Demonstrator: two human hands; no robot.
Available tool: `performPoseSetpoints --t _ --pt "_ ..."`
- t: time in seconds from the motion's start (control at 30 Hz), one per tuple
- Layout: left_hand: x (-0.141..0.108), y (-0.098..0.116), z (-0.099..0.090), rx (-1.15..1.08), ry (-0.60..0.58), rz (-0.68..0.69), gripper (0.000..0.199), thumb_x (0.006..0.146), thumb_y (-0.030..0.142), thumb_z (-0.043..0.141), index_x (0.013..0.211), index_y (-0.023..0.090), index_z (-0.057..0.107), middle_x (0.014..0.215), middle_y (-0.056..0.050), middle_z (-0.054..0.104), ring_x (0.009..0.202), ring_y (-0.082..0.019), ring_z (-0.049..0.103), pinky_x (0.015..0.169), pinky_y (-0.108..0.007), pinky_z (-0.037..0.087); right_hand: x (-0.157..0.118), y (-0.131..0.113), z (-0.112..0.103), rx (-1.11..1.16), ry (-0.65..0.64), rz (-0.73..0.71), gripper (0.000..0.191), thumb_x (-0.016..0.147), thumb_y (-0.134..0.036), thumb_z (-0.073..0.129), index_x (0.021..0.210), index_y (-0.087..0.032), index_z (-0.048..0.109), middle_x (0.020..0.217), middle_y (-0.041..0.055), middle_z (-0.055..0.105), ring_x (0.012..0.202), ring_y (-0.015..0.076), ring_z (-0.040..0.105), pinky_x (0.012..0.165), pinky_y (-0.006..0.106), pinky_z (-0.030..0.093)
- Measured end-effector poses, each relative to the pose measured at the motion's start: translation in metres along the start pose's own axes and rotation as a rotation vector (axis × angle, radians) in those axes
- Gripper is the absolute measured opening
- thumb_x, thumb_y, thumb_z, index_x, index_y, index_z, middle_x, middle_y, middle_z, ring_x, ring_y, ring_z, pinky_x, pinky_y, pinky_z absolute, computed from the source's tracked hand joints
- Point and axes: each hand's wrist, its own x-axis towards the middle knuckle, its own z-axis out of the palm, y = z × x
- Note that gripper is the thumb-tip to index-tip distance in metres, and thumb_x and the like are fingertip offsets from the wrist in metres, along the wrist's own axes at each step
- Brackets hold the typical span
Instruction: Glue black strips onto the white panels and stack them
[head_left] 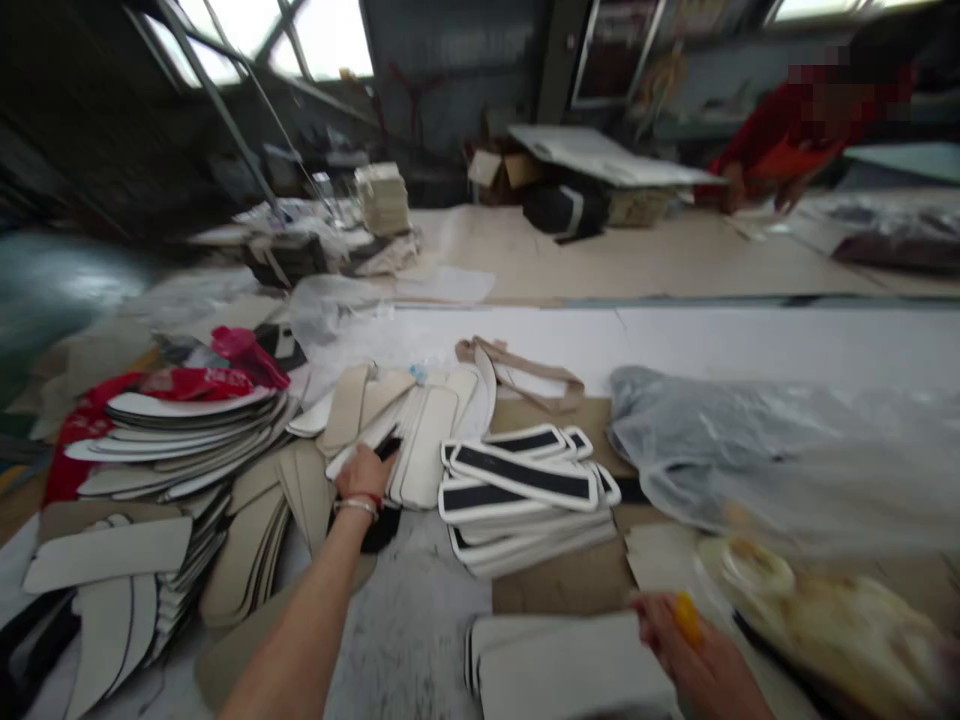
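Observation:
My left hand, with a red band and a bracelet at the wrist, is closed on a small black object over the white strips. My right hand is closed around a yellow-handled tool, whose working end cannot be made out. That hand is at the right edge of a stack of pale panels. Between the hands lies a pile of white-edged black strips.
Curved pieces and beige pieces are stacked at the left. Plastic-wrapped material lies at the right, above a blurred yellowish bundle. Across the far table, a person in red bends over papers.

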Motion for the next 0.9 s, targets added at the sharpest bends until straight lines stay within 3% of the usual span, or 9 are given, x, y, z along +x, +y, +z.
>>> performPoseSetpoints --t 0.13,0.37,0.43,0.5,0.57,0.63,0.7,0.8,0.9 --pt "0.011 -0.001 0.003 0.097 -0.056 0.014 0.066 0.071 0.062 0.037 0.109 0.008 0.046 0.103 -0.024 0.057 0.096 -0.034 0.053 0.070 -0.039 0.039 -0.007 -0.004 -0.014 -0.089 -0.078 0.004 0.041 0.081 -0.050 0.031 0.070 -0.018 0.054 0.068 0.0027 0.059 0.056 0.0130 0.051 0.055 0.024 0.041" --pt "0.022 -0.003 -0.006 0.090 -0.087 0.031 0.079 0.062 0.068 0.043 0.102 0.001 0.053 0.102 -0.028 0.056 0.094 -0.037 0.052 0.068 -0.043 0.040 -0.025 0.025 -0.015 -0.242 -0.116 0.047 0.037 0.084 -0.047 0.029 0.073 -0.020 0.051 0.057 0.0000 0.055 0.055 0.0143 0.053 0.056 0.024 0.040" --pt "0.018 0.000 -0.010 0.060 -0.063 0.045 0.075 0.065 0.065 0.042 0.104 0.002 0.053 0.103 -0.027 0.056 0.096 -0.036 0.052 0.070 -0.043 0.040 -0.026 0.036 -0.012 -0.338 -0.093 0.044 0.036 0.084 -0.046 0.029 0.075 -0.020 0.053 0.061 0.0019 0.058 0.058 0.0162 0.055 0.057 0.026 0.041" --pt "0.008 0.001 -0.013 0.024 0.008 0.056 0.070 0.069 0.062 0.038 0.109 0.006 0.050 0.105 -0.023 0.056 0.097 -0.034 0.052 0.073 -0.042 0.040 -0.025 0.049 -0.008 -0.430 -0.041 0.037 0.034 0.084 -0.042 0.030 0.087 -0.018 0.054 0.078 0.0066 0.063 0.071 0.0195 0.058 0.065 0.029 0.042" --pt "-0.013 -0.001 -0.015 0.004 0.090 0.076 0.066 0.073 0.060 0.033 0.111 0.009 0.049 0.102 -0.018 0.059 0.095 -0.031 0.053 0.074 -0.040 0.040 -0.024 0.060 -0.005 -0.487 0.013 0.045 0.035 0.084 -0.038 0.031 0.102 -0.016 0.052 0.097 0.0115 0.061 0.087 0.0224 0.057 0.075 0.032 0.041" --pt "-0.045 -0.007 -0.013 0.009 0.073 0.121 0.063 0.074 0.061 0.031 0.101 0.008 0.054 0.092 -0.014 0.062 0.090 -0.030 0.056 0.071 -0.038 0.042 -0.022 0.070 -0.002 -0.512 0.029 0.063 0.036 0.085 -0.036 0.032 0.108 -0.014 0.049 0.105 0.0139 0.058 0.094 0.0232 0.055 0.079 0.032 0.039" --pt "-0.087 -0.017 -0.003 -0.016 -0.060 0.152 0.060 0.070 0.064 0.036 0.098 0.015 0.057 0.081 -0.009 0.064 0.082 -0.028 0.058 0.067 -0.034 0.043 -0.021 0.074 0.000 -0.517 0.004 0.073 0.033 0.085 -0.035 0.033 0.103 -0.015 0.052 0.100 0.0129 0.060 0.091 0.0222 0.055 0.078 0.031 0.039" --pt "-0.154 -0.033 0.028 -0.090 -0.432 0.246 0.063 0.063 0.067 0.043 0.102 0.018 0.055 0.077 -0.008 0.065 0.077 -0.027 0.060 0.065 -0.031 0.044 -0.021 0.072 0.001 -0.507 -0.031 0.080 0.026 0.084 -0.033 0.035 0.089 -0.018 0.055 0.086 0.0089 0.061 0.081 0.0197 0.056 0.074 0.029 0.039" --pt "-0.207 -0.042 0.066 -0.101 -0.568 0.264 0.069 0.059 0.067 0.047 0.103 0.014 0.051 0.080 -0.012 0.065 0.078 -0.030 0.061 0.068 -0.034 0.044 -0.021 0.060 -0.008 -0.476 0.005 0.056 0.025 0.085 -0.036 0.035 0.081 -0.019 0.054 0.078 0.0066 0.060 0.076 0.0185 0.056 0.071 0.027 0.039"
